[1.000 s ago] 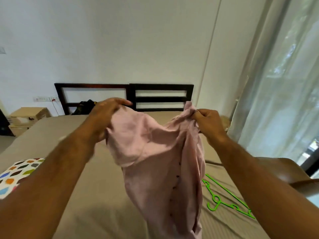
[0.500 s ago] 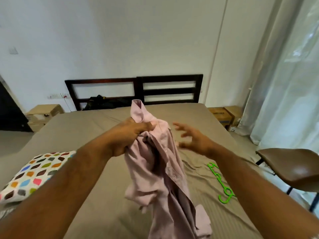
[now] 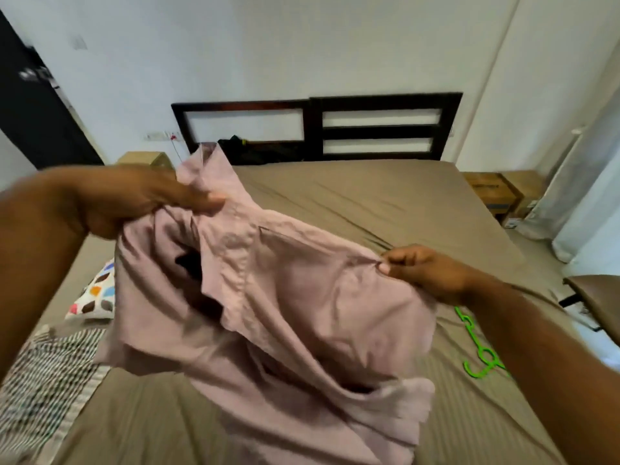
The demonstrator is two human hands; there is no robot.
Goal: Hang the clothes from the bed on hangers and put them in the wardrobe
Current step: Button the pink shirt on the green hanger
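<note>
A pale pink shirt (image 3: 302, 297) is stretched out above the bed (image 3: 385, 203), its lower part draped down toward me. My left hand (image 3: 134, 199) grips it near the collar, which sticks up. My right hand (image 3: 426, 273) pinches the fabric at its right side. A green plastic hanger (image 3: 481, 355) lies on the sheet at the right, partly hidden by my right forearm. A dark garment (image 3: 258, 149) lies against the headboard.
A checked cloth (image 3: 43, 380) and a pillow with coloured spots (image 3: 97, 297) lie at the bed's left edge. A brown chair (image 3: 597, 300) stands at the right, by the curtain. Cardboard boxes (image 3: 496, 193) sit on the floor beside the headboard.
My right hand, open half a second ago, has taken hold of the shirt again and pulled it out to the right. The view has tilted down and left.
</note>
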